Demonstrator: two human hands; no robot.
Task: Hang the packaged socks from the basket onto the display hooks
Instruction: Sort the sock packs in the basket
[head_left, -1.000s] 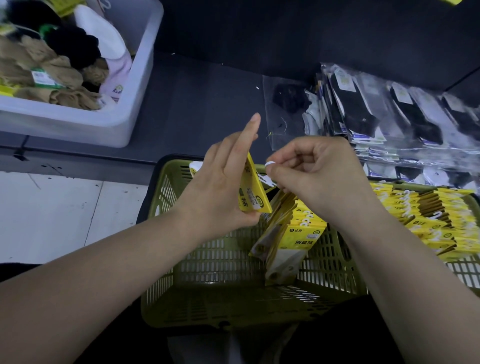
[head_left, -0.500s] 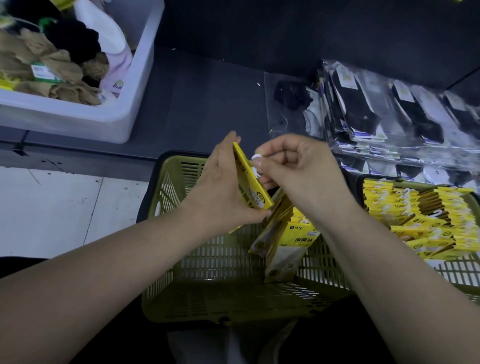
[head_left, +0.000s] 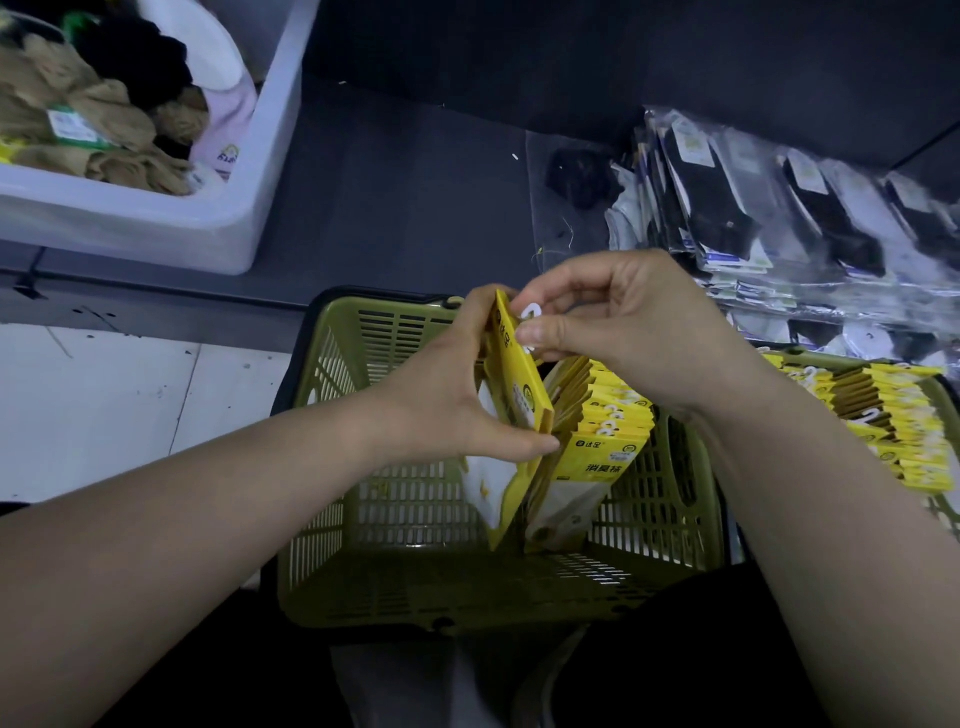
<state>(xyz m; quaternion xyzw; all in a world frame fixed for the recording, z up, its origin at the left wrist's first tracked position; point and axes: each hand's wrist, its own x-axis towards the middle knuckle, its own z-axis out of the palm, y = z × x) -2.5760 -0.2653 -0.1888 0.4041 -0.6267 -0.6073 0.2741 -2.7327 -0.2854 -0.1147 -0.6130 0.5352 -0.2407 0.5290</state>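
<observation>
the yellow sock pack (head_left: 519, 384) stands on edge above the green basket (head_left: 363, 587). its long axis goes from the white hook (head_left: 531, 313) at the far top down toward me. my left grip (head_left: 447, 395) is closed round the pack, and my right grip (head_left: 623, 322) pinches the hook, so i judge it leads the hanging. one second ago the left fingers stood straight; now they wrap the pack.
</observation>
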